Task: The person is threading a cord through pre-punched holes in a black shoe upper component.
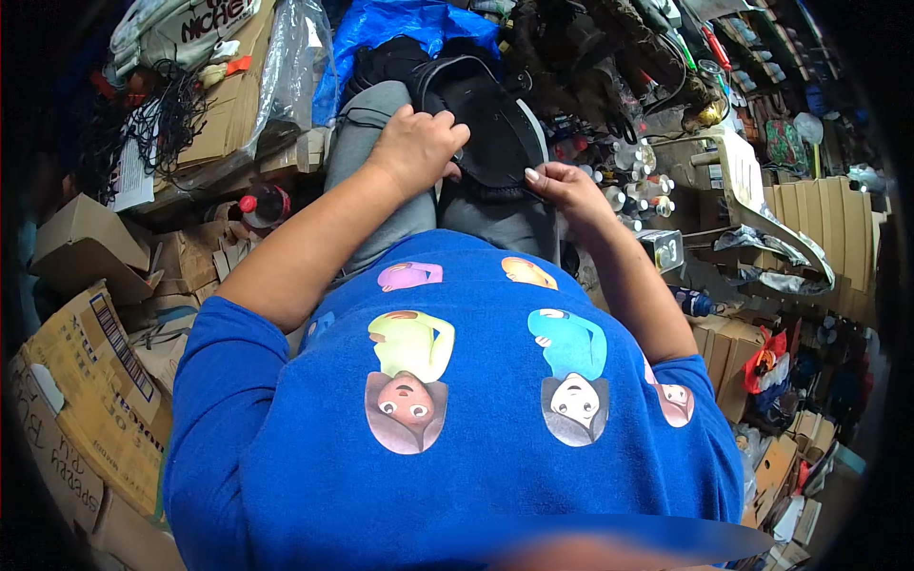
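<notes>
A black, oval, shoe-like piece [490,124] lies across my lap, with a raised dark rim and a pale edge along its right side. Its exact kind is hard to tell. My left hand [419,143] is closed beside its left rim, thumb pointing down; what the fingers hold is hidden. At the near right end, my right hand [569,193] pinches the rim of the black piece between thumb and fingertips. A thin dark cord [360,118] runs over my grey trouser leg [374,224] near the left wrist.
Blue plastic sheeting [409,24] lies beyond my knees. At left are tangled black cords [171,119], cardboard boxes [90,247] and a red-capped bottle [265,206]. Several small bottles [647,190] stand at right, near a worn pale chair-like frame [752,181].
</notes>
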The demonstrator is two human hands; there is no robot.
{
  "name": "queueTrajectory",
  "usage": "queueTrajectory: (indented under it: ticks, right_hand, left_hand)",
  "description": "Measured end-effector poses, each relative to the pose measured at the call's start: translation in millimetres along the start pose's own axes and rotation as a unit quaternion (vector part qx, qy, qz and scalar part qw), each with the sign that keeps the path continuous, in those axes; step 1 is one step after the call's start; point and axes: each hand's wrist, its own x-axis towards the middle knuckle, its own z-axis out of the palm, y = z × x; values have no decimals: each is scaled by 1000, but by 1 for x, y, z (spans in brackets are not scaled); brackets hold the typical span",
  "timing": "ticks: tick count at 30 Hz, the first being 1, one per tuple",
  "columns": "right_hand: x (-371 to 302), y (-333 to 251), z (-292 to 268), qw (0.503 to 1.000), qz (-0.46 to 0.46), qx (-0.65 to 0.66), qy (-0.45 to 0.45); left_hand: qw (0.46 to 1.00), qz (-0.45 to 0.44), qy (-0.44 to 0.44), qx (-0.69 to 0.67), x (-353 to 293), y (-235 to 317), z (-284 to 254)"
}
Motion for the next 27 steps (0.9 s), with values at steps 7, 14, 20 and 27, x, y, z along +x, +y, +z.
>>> queueTrajectory:
  ticks: [7,14,20,27]
  right_hand:
    - [54,-12,-29,941,-137,-307,-29]
    - [46,-30,-9,965,-170,-200,-12]
    - [25,-29,-5,969,-75,-223,-77]
    - [-26,-49,-35,990,-119,-75,-6]
  left_hand:
    - [997,17,-12,-75,5,8,-9]
    - [989,42,-5,-139,-9,25,2]
    - [989,65,16,-133,-12,29,-2]
    - [984,42,-9,-175,-9,12,-5]
